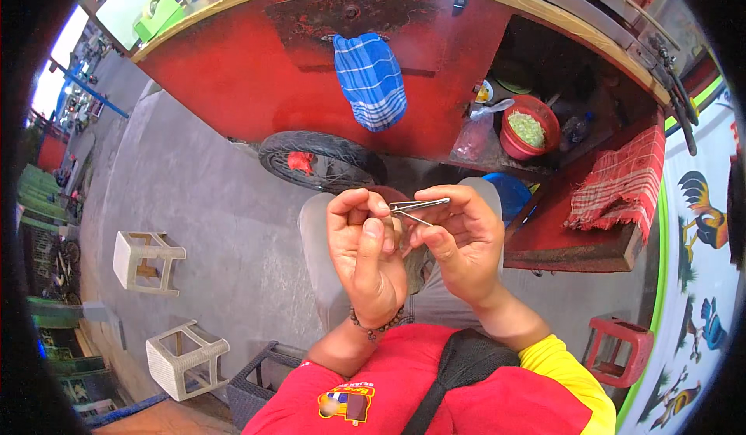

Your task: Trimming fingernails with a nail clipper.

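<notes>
A small metal nail clipper (pixel 421 205) with its lever raised is between my hands, above my lap. My right hand (pixel 460 243) grips it between thumb and fingers at its far end. My left hand (pixel 370 254), with a beaded bracelet (pixel 376 325) at the wrist, has its curled fingertips at the clipper's near end; whether they hold it or only touch it is hard to tell. A blue checked cloth (pixel 370 82) hangs on the red cart panel (pixel 233 79) beyond my hands.
A spoked wheel (pixel 320 158) stands under the cart. At right, a red bowl (pixel 529 127) of chopped pale-green food sits on a shelf, and a red checked cloth (pixel 618 173) hangs over a panel. White stools (pixel 145 260) stand left, a red stool (pixel 619 350) right.
</notes>
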A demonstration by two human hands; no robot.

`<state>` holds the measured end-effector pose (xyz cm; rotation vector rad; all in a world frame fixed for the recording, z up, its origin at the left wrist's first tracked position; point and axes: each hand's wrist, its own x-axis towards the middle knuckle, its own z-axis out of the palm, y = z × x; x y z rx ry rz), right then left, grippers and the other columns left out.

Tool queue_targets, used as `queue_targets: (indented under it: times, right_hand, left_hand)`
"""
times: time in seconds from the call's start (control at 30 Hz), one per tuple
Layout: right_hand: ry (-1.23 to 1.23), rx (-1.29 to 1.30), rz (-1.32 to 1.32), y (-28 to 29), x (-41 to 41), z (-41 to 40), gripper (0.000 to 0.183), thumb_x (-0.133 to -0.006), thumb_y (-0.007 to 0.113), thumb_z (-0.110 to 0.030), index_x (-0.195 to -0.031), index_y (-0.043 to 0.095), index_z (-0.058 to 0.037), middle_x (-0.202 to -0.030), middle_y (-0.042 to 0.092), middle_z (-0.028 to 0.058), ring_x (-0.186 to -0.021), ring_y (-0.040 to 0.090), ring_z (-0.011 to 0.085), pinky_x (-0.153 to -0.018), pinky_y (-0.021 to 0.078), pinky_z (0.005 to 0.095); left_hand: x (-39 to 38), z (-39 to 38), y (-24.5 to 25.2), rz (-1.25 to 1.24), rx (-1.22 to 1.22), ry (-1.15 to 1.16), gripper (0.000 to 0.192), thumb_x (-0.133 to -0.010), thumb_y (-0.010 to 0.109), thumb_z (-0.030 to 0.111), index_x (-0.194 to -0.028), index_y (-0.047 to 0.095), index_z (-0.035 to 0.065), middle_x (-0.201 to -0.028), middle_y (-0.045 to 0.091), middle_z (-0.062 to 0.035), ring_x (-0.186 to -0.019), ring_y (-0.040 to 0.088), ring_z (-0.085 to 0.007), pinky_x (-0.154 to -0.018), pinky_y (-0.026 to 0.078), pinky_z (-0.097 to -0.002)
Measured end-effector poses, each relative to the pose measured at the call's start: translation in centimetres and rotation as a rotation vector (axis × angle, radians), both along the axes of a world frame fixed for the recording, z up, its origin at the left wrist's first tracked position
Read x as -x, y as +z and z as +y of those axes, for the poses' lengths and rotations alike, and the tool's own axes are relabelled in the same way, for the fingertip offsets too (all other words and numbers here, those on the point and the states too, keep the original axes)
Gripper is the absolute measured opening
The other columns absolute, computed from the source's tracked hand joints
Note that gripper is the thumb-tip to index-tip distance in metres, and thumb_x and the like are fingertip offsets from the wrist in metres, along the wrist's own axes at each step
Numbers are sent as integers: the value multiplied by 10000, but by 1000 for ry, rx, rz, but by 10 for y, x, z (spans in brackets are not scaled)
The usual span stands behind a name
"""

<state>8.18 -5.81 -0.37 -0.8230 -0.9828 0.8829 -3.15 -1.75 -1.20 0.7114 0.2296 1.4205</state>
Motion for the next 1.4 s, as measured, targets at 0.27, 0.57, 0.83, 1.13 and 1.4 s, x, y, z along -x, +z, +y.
queue_targets:
  times: [0.27,0.57,0.83,1.13,1.4]
  right_hand:
    - [0,-15,-8,0,2,0,442,-944,783,-202,-1262,594,39,-1096,709,121,-980,692,154,-847,558,287]
    - [41,-69,28,0,2,1,434,-961,758,-177,-1280,565,44,-1106,701,139,-993,695,169,-847,594,309]
    - [58,-66,10,0,2,1,426,-970,746,-170,-1286,556,42,-1118,703,143,-999,695,170,-864,585,312]
    - [31,-48,9,-1,5,1,427,-973,744,-187,-1287,556,35,-1125,708,135,-998,694,165,-865,579,308]
    - [101,-27,68,-8,4,6,405,-1006,702,-222,-1286,562,35,-1121,710,126,-905,678,120,-811,564,268]
  left_hand:
    - [1,-2,0,11,-9,30,338,-1035,557,102,-1358,473,44,-1130,529,-61,-756,459,-63,-764,465,-256]
    - [0,-4,2,-7,-13,34,338,-1036,548,96,-1360,471,39,-1139,531,-65,-755,461,-64,-739,454,-259]
    - [0,-4,3,-23,-18,33,336,-1040,543,99,-1362,468,42,-1144,538,-67,-755,459,-69,-725,447,-265]
    - [-1,-5,2,-31,-27,62,348,-1035,540,85,-1373,470,41,-1161,550,-76,-761,454,-75,-724,445,-264]
    - [-4,-6,-5,134,-190,269,384,-1025,551,111,-1389,447,44,-1176,545,-80,-761,442,-67,-701,446,-251]
